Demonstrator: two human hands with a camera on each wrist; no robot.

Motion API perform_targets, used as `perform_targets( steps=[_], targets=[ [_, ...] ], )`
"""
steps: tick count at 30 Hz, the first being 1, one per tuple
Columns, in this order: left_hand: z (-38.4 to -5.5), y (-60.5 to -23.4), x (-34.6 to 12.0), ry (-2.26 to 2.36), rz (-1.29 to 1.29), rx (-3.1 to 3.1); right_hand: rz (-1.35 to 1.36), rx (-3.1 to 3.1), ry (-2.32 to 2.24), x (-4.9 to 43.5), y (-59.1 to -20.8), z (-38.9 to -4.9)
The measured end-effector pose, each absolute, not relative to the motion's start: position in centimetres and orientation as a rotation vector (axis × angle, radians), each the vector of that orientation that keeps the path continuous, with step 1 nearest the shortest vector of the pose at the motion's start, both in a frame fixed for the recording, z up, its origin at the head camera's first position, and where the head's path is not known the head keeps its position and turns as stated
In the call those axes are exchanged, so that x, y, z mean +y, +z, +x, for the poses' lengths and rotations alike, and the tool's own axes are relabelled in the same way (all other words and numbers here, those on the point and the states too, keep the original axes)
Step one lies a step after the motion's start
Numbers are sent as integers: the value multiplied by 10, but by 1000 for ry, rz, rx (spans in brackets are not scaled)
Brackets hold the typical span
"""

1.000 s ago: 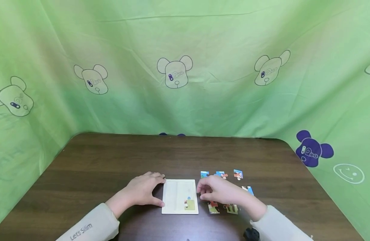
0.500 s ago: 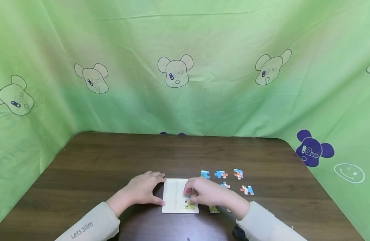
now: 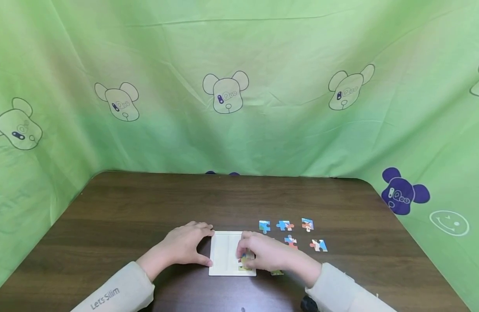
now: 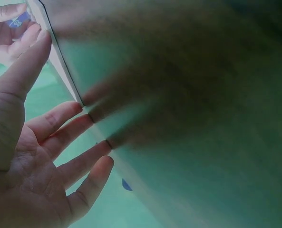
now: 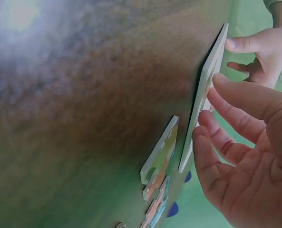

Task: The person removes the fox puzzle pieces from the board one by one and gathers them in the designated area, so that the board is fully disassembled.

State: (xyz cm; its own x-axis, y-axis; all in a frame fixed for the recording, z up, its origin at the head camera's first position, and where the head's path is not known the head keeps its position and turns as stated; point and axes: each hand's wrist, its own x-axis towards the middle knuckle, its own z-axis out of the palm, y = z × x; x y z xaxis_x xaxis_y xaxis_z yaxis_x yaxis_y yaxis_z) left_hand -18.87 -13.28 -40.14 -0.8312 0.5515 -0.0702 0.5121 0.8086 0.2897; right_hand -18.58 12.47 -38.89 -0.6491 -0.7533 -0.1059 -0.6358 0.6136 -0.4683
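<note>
A pale square puzzle board [image 3: 224, 253] lies on the table. My left hand [image 3: 186, 245] rests at its left side, thumb near the lower corner and fingers near the upper one. In the left wrist view the spread, nearly straight fingers [image 4: 74, 156] reach the board's edge. My right hand [image 3: 263, 251] is over the board's right half. Its thumb and bent fingertips close in around a yellow-green puzzle piece [image 3: 244, 268] at the lower right, partly hiding it. In the right wrist view the thumb [image 5: 231, 88] meets the board's face.
Several loose puzzle pieces lie right of the board, among them a blue-green piece [image 3: 264, 225], a fox-coloured piece [image 3: 307, 224] and a blue-and-white piece [image 3: 320, 245]. Others are partly hidden under my right forearm. A green cloth [image 3: 239, 143] hangs behind the dark wooden table [image 3: 146, 199].
My right hand has moved left from beside the board to over its lower right part, then stayed there. My left hand has kept its place at the board's left edge.
</note>
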Motion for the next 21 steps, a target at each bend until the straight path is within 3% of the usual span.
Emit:
perform_targets(
  steps=[21],
  targets=[
    [-190,-403,-132,377,843,2848,-1098,2395,-753,127,-389,-188]
  ],
)
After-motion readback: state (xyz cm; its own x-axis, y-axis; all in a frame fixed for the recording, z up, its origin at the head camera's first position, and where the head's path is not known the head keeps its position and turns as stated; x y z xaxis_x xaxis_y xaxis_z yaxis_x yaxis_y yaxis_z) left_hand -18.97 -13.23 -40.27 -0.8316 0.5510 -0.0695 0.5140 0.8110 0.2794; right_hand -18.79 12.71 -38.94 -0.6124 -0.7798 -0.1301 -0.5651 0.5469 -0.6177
